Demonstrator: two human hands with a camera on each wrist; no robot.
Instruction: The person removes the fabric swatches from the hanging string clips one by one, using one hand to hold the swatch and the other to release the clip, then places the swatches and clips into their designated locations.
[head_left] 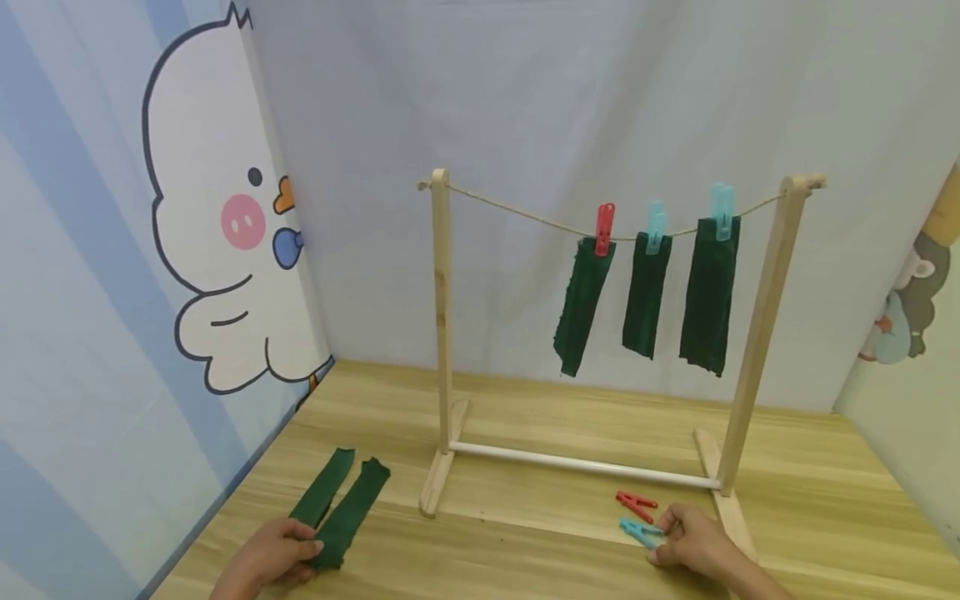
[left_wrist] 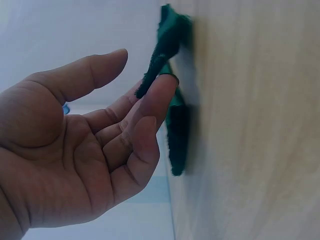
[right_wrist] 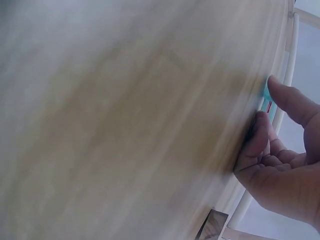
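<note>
On the left of the table lie two dark green cloth strips (head_left: 352,512). My left hand (head_left: 273,554) touches the near end of the right-hand strip. In the left wrist view, green cloth (left_wrist: 170,37) lies against a fingertip, and the thumb stands apart from it. Beside the rack's right foot, my right hand (head_left: 693,542) has thumb and finger at the handles of a light blue clothespin (head_left: 637,531) on the table. In the right wrist view, the hand (right_wrist: 280,155) partly hides this clothespin (right_wrist: 265,92). A red clothespin (head_left: 636,505) lies just behind it.
A wooden rack (head_left: 442,317) with a string (head_left: 517,217) stands on the table (head_left: 525,558). Three green strips (head_left: 581,308) hang there from one red clothespin (head_left: 604,229) and two light blue ones (head_left: 722,212). A white bar (head_left: 585,467) joins the feet.
</note>
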